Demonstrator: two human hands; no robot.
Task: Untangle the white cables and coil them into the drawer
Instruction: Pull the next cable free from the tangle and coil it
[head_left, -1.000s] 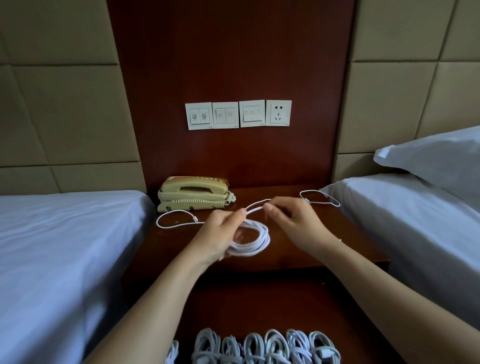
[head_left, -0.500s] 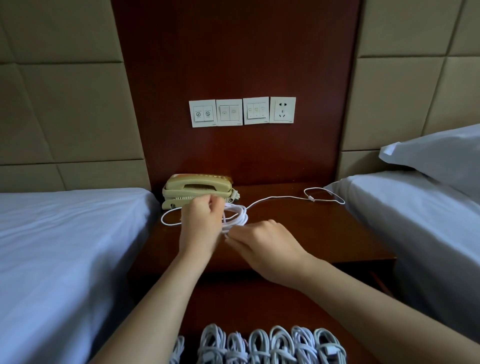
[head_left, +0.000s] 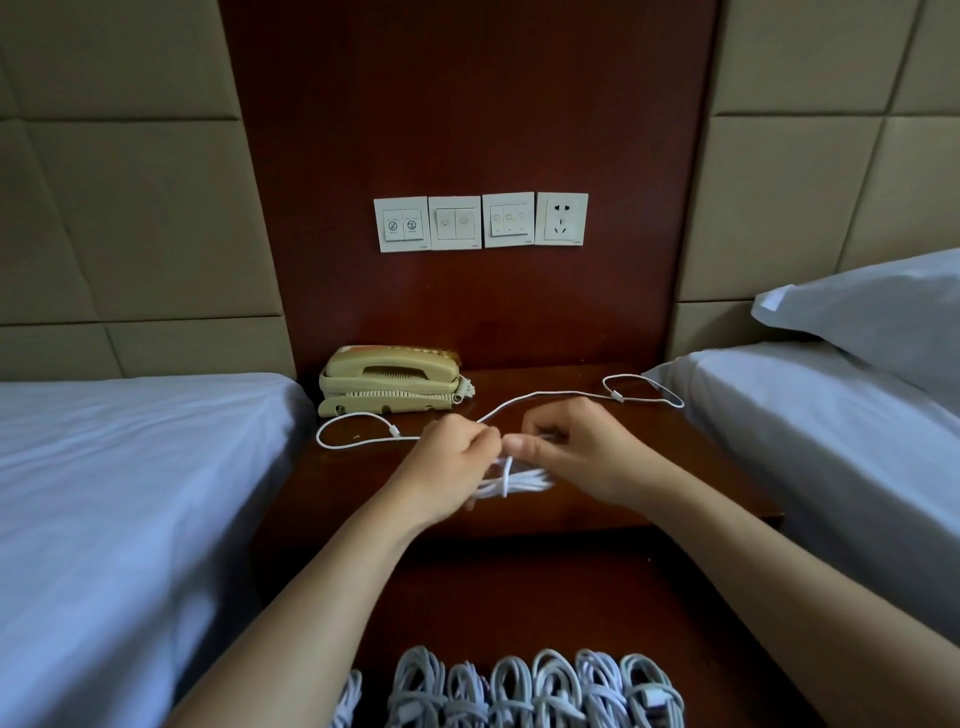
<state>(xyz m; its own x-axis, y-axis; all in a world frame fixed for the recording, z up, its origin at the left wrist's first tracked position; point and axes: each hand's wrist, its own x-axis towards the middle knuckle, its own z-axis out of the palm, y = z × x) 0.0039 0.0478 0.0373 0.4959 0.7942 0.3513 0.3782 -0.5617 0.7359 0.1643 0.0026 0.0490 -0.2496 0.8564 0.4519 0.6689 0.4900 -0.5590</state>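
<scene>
nightstand (head_left: 675, 467): two hands (head_left: 519, 457), one cable (head_left: 514, 480)

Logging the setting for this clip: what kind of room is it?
Most likely a twin hotel room. A dark wooden nightstand sits between two beds with pale sheets, a beige corded telephone stands on it, and a row of white wall switch plates is set into the wooden panel above.
</scene>
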